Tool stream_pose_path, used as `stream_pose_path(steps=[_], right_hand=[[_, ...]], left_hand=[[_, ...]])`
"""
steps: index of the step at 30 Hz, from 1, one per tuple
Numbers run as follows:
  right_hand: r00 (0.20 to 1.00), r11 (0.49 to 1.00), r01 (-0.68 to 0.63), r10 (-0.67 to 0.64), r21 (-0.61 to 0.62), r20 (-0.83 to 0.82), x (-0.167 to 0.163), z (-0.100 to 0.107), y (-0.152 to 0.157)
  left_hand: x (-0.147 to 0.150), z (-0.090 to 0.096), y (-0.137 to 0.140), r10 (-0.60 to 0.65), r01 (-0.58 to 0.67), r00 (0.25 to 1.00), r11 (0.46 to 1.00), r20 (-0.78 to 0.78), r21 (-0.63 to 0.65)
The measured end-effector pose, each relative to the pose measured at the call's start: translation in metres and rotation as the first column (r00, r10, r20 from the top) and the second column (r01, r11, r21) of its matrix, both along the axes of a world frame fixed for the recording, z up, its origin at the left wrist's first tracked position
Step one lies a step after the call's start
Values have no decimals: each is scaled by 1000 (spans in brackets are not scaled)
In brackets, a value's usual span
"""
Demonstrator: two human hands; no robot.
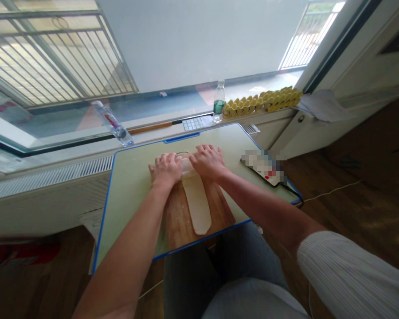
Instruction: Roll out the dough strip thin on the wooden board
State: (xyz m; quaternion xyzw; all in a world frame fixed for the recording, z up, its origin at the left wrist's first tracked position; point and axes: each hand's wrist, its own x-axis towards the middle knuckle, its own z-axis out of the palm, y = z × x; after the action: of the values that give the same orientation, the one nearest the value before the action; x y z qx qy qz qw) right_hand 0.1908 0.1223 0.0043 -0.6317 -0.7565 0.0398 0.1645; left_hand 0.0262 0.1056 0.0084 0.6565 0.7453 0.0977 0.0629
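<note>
A long flat strip of pale dough (198,206) lies lengthwise on a wooden cutting board (177,217). Across its far end sits a whitish rolling pin (186,167), seen only in the gap between my hands. My left hand (167,168) presses down over the pin's left end, fingers curved forward. Over the right end rests my right hand (209,160), its fingers bent over the pin in the same way. Both palms hide the pin's ends, and the far edge of the board is mostly covered.
The board lies on a small light-green table (129,186) with blue edging. A phone-like item (261,168), partly blurred, rests at the right with a black strap. Along the windowsill are a tilted bottle (113,124), a wooden-handled tool (151,128), an upright bottle (219,103) and yellow egg trays (262,101).
</note>
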Motion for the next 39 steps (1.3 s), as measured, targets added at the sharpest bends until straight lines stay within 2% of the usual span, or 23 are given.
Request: stream_pose_path(steps=[3,9,13,16,19,21,27,29,31,34,39], right_hand=[[999,999,-18,17,39,27,6,-6,-31],[998,995,-44,40,87,39,19,-19,-88],[999,996,-51,50,69,22,25,-25,-107],[999,997,-50,49,57,23,25,-28,-106],[999,998,-34,32,49,32,20,-26,-90],[999,999,-26,24,43,39,14,-22,-72],[1000,999,11,-12,38,23,-4,-2,-11],[1000,1000,2,-3,22,21,-6,2,-3],[1000,1000,-4,4,-1,31,-5,3,-5],[999,1000,-18,18,-1,46,2,-3,-32],[998,998,-61,61,-13,20,20,-18,-98]], left_hand=[[5,-3,-22,-25,25,1000,999,-6,49],[15,-15,-78,7,0,999,980,-34,198],[19,-24,-106,5,8,999,953,-42,304],[21,-30,-113,-13,26,999,939,-39,344],[21,-32,-108,-26,38,999,948,-43,315],[19,-28,-95,-22,34,999,967,-48,252],[9,-3,-32,14,-14,1000,1000,-2,2],[8,3,-19,27,-25,999,997,22,-77],[8,6,-19,26,-24,1000,995,17,-92],[13,1,-44,-1,0,1000,1000,-26,-19],[21,-19,-114,-51,62,994,992,-97,111]])
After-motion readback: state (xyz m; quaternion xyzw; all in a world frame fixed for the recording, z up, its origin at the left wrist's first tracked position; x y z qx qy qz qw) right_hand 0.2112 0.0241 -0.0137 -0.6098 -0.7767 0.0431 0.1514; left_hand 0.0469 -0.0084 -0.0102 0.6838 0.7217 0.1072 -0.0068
